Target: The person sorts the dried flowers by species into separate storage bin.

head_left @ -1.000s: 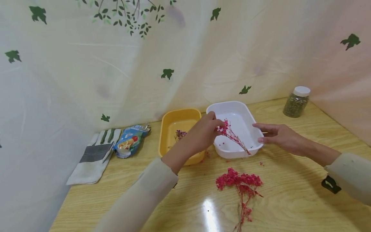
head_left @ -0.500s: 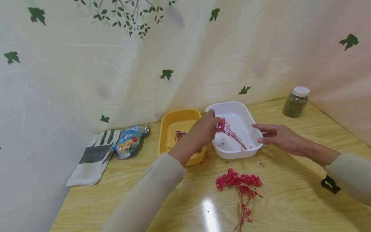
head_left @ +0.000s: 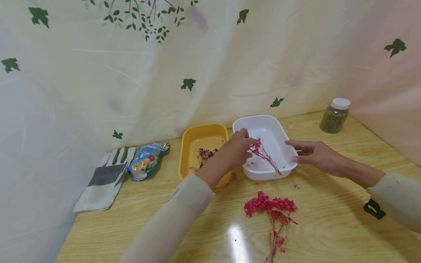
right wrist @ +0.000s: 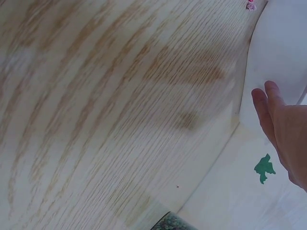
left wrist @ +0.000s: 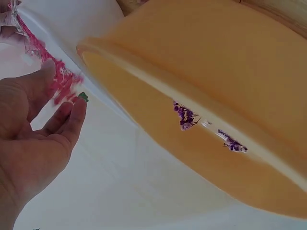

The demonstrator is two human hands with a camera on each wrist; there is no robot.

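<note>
My left hand (head_left: 235, 148) is over the left side of a white plastic basin (head_left: 281, 128). It holds a small sprig of pink dried flowers (head_left: 263, 152) by its flower heads; the thin stems slant down to the right across the basin. In the left wrist view, the pink flower heads (left wrist: 62, 86) sit between the thumb and fingertips. My right hand (head_left: 317, 157) touches the basin's right side, its fingers fairly straight against the wall (right wrist: 276, 52) in the right wrist view. A larger pink dried flower bunch (head_left: 271, 206) lies on the wooden table in front.
A yellow basin (head_left: 187, 138) with purple dried flowers (head_left: 204, 155) stands left of the white one. Farther left lie a blue snack bag (head_left: 144, 160) and work gloves (head_left: 106, 175). A white-lidded jar (head_left: 333, 118) stands at the back right. Loose petals dot the table.
My left hand shifts slightly left with the sprig, then back to the right and a little lower. The right hand stays at the white basin's side.
</note>
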